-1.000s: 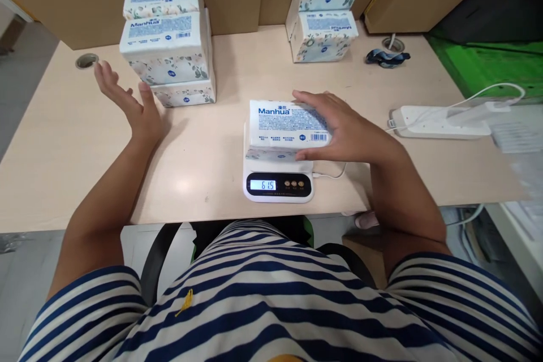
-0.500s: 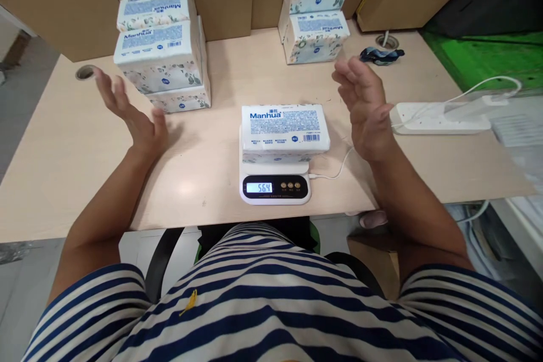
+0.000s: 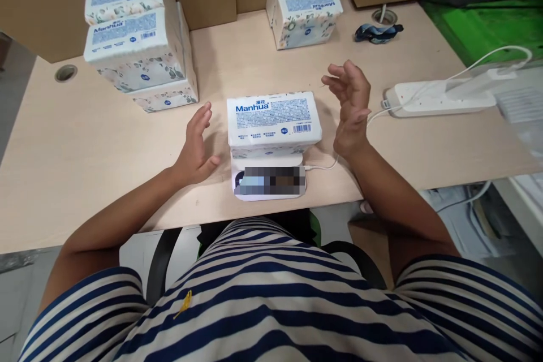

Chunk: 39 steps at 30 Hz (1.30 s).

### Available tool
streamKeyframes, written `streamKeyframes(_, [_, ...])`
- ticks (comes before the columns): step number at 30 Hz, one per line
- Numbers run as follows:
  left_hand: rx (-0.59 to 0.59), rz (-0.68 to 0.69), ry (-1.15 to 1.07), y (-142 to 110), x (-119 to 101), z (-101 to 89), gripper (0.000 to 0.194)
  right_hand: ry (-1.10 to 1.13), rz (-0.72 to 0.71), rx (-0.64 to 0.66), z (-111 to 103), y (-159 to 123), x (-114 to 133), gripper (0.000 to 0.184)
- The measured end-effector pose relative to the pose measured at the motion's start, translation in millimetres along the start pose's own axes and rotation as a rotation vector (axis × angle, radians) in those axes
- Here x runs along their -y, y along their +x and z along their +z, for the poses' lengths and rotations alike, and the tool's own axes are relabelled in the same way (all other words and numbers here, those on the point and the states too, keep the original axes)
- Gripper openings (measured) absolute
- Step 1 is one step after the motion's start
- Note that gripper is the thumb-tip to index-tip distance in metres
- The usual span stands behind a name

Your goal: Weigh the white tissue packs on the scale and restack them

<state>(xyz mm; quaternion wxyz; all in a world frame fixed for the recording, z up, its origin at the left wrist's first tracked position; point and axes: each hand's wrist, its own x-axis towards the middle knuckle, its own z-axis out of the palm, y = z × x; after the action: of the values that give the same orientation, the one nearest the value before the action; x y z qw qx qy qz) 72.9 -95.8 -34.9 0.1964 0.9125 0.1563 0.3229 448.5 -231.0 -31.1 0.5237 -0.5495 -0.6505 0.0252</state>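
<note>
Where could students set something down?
Bare: pale wooden desktop between left forearm and left stack of white floral tissue packs, and between that and right stack. Crowded: around the white plastic scale, between left hand and right hand.

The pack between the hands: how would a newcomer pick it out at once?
On the desk, near its front edge, stands a white scale. The pack lies on top, between the left hand and right hand, touching neither. Unlike the stacked packs further back, it sits singly.
</note>
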Motion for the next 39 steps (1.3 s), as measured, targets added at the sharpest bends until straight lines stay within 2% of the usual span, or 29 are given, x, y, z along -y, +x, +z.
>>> streamKeyframes(4, [0.069, -0.024, -0.079, 1, -1, 0.0, 0.111, 0.043, -0.035, 0.018, -4, 1, 9, 0.094])
streamKeyframes(7, [0.094, -0.045, -0.132, 1, -2, 0.6, 0.115, 0.103, -0.079, 0.018, -5, 1, 11, 0.09])
streamKeyframes(13, [0.081, -0.041, -0.172, 2, 2, 0.7, 0.116, -0.027, 0.035, 0.021, -6, 0, 9, 0.105])
streamKeyframes(17, [0.077, -0.012, -0.182, 3, 3, 1.2, 0.114, 0.028, -0.014, -0.012, -7, 1, 8, 0.104])
streamKeyframes(23, [0.061, 0.008, -0.186, 4, 4, 2.3, 0.114, -0.082, 0.138, 0.076, -11, 2, 16, 0.111])
streamKeyframes(26, [0.061, 0.023, -0.198, 4, 6, 3.2, 0.113, 0.056, -0.003, 0.042, -11, 1, 7, 0.107])
streamKeyframes(28, [0.063, 0.021, -0.208, 4, 6, 3.4, 0.112, 0.103, -0.051, 0.047, -10, 0, -1, 0.113])
streamKeyframes(31, [0.057, -0.013, -0.224, 3, 3, 2.0, 0.114, 0.061, -0.032, 0.09, -9, 0, -7, 0.126])
streamKeyframes(34, [0.052, -0.046, -0.253, 2, -2, -0.9, 0.116, -0.045, -0.114, 0.18, -8, 0, -2, 0.132])
streamKeyframes(37, [0.081, -0.067, -0.269, 1, -6, -1.9, 0.118, -0.198, -0.231, 0.299, -6, -1, 9, 0.119])
streamKeyframes(39, [0.105, -0.102, -0.254, 1, -11, -3.7, 0.119, -0.265, -0.3, 0.272, -2, -1, 18, 0.107])
